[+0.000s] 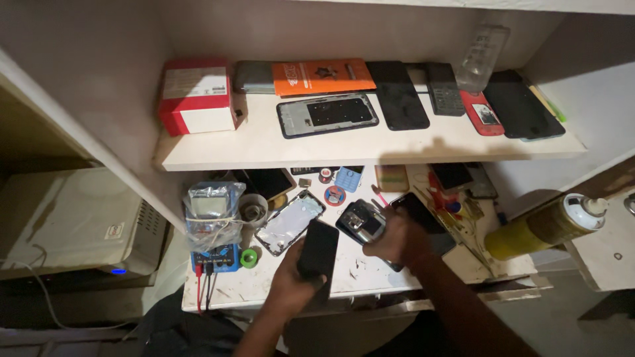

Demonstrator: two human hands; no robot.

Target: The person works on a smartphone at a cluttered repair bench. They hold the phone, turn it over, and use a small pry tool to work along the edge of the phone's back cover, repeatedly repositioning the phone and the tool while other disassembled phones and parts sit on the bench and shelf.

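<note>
1. A pale workbench (397, 281) is spreading across the lower middle, with a long white shelf (370, 149) running above it and shading its back half.
2. A yellow spray can (542, 228) is lying tilted at the right, its cap pointing up and right.
3. One red and white box (196, 94) is sitting at the shelf's left end; beside it one orange packet (323, 76) and one bare phone frame (327, 114) are lying flat.
4. The left hand (291, 281) is gripping a black phone (318, 250) over the bench's front edge, fingers curled around its lower end. The phone's long axis is running nearly upright in the picture, top leaning slightly right, dark face towards the camera.
5. The right hand (395, 239) is closing its fingers on a dark phone back (361, 221), which is pointing up and left.
6. One silvery phone panel (289, 223) is lying just left of the black phone.
7. One green tape roll (249, 258) is resting near the bench's left side.
</note>
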